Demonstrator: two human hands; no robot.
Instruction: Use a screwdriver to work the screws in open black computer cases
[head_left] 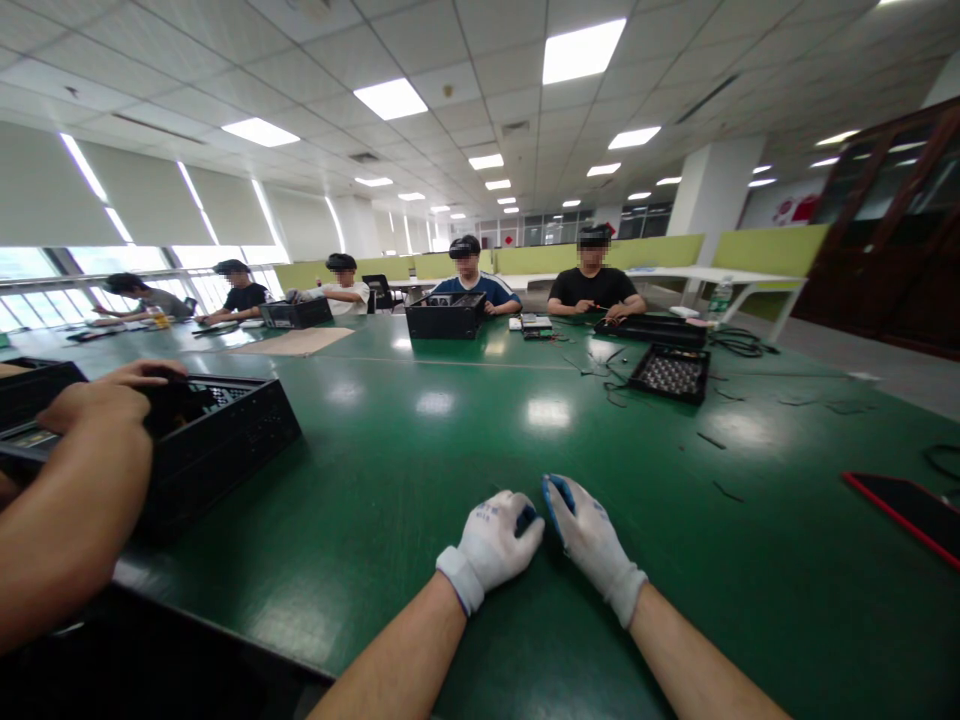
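My left hand (495, 545), in a white glove with a blue palm, rests low over the green table (360, 480). Its fingers are loosely curled, and a gap with nothing in it shows between thumb and forefinger. Close beside it, a small space away, is my right hand (592, 540) in a matching glove. Its fingers bend inward with the thumb a little apart, and no object shows in it. Bare green tabletop lies under both hands, which are nearest to each other.
At left, another person's arm (82, 500) reaches into a black computer case (225, 440). Across the table people sit by another black case (446, 318), a black tray (670, 374) and cables (739, 342). A red-edged dark mat (911, 515) lies at right.
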